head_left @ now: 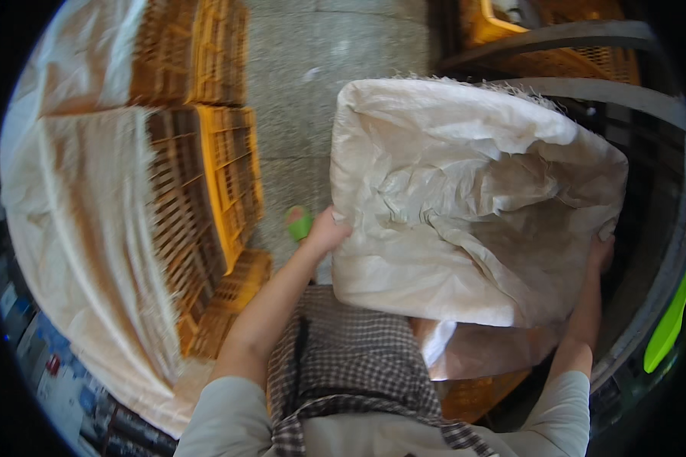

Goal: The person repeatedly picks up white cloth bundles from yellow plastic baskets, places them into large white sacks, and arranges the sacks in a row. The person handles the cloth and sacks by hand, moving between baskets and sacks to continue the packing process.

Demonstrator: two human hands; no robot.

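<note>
In front of me is a creased off-white woven plastic sack (434, 289), spread in an open box shape with its edge folded over the rim. Any crate under it is hidden. Its inside is crumpled, with a deep fold near the middle, and the far edge is frayed. My left hand (329, 230) grips its left edge, fingers partly tucked behind the cloth. At the right edge, my right hand (602, 251) is closed on the cloth, its fingers mostly hidden.
Stacked yellow plastic crates (221, 175) stand on the left, draped with pale woven cloth (91, 228). Grey curved rails (602, 90) run along the right. Another yellow crate (486, 23) sits at the far right, and a bright green object (671, 324) near the right rim.
</note>
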